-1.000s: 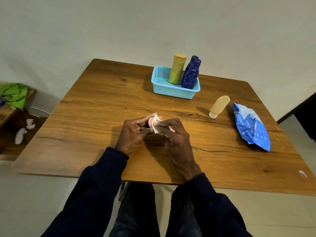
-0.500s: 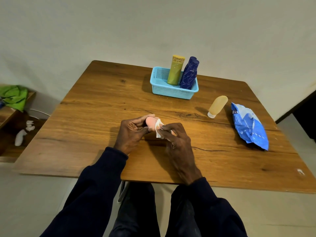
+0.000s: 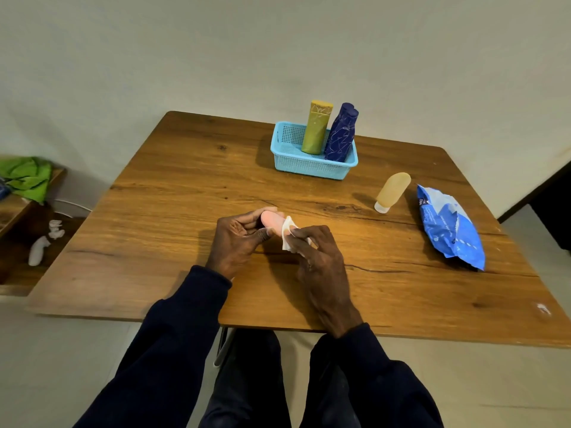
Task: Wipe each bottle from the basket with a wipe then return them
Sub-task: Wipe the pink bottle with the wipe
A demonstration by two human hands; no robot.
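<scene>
- Table (image 3: 185, 196): wooden, set against a pale wall; carries the items below.
- Pink bottle (image 3: 271, 221): small, held just above the near middle of the table, between both hands; well apart from the basket.
- Left hand (image 3: 236, 239): grip clamped on the pink bottle, fingers curled over its left end, thumb across the near side.
- Wipe (image 3: 289, 236): white, crumpled, against the right part of the pink bottle.
- Right hand (image 3: 321, 264): grip clamped on the wipe, thumb and fingers pinching it to the bottle.
- Basket (image 3: 309, 169): light blue perforated plastic, at the far side of the table.
- Yellow-green bottle (image 3: 316, 128): standing in the basket, leaning slightly.
- Dark blue bottle (image 3: 341, 134): patterned, standing at the basket's right end, just beside the yellow-green bottle; two tops show, so whether it is one bottle or two cannot be told.
- Tan bottle (image 3: 392, 191): lying on the table, white cap toward the person, between the basket and the wipe pack.
- Wipe pack (image 3: 449, 227): blue, rumpled, on the right side of the table.
- Green cloth (image 3: 27, 177): on a low shelf left of the table.
</scene>
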